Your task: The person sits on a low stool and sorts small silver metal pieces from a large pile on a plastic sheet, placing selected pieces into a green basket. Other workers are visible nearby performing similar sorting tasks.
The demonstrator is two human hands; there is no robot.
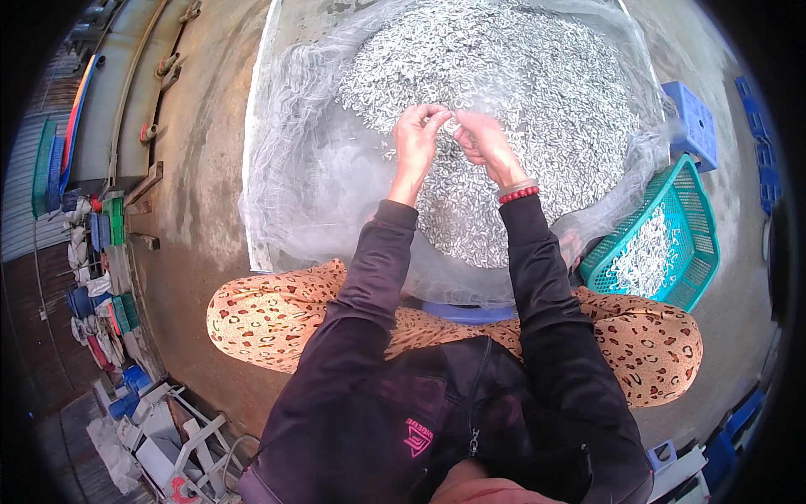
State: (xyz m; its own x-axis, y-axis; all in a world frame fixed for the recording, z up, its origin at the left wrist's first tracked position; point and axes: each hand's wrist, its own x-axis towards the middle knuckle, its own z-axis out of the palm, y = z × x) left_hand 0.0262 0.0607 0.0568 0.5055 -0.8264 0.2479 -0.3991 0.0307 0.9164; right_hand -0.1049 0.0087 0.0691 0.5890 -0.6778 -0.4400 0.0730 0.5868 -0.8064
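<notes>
Head view. Left hand [417,139] and right hand [481,141]: raised together over the heap of small silvery fish [504,109], fingertips pinched on one small fish [454,123] held between them, just above the heap. Heap: spread on fine white netting [294,185] laid over bare concrete floor [201,151]. Teal plastic basket [701,227]: at the person's right, partly filled with sorted fish. Blue stool [693,122]: beyond the basket.
</notes>
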